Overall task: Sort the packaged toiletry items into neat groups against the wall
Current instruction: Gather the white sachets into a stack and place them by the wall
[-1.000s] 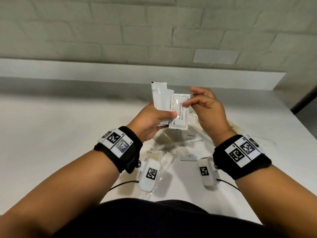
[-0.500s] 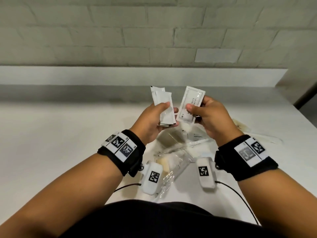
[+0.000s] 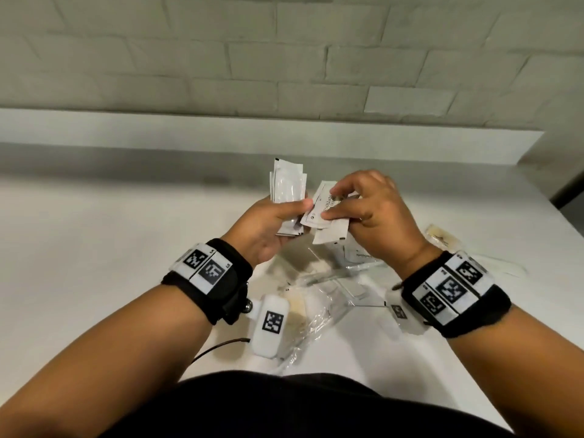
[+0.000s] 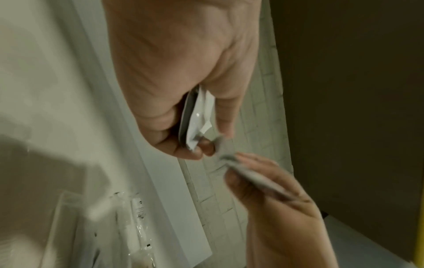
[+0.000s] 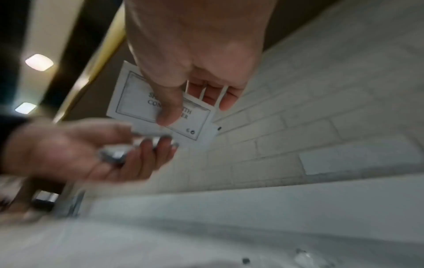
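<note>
Shampoo sachets (image 3: 322, 213), pinched in the right hand (image 3: 373, 213), have swung back beside the left hand's (image 3: 268, 229) clutched sachet stack (image 3: 289, 184); probably still matching kinds.

The printed sachet (image 5: 158, 110) text is partly covered by the right hand (image 5: 195, 54) thumb; the left hand (image 5: 75, 148) is blurred.

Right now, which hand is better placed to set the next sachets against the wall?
Right. The right hand pinches just two shampoo sachets, the printed one in front, so it can likely reach forward freely. The left hand grips the stack of sachets and serves better as holder.
</note>
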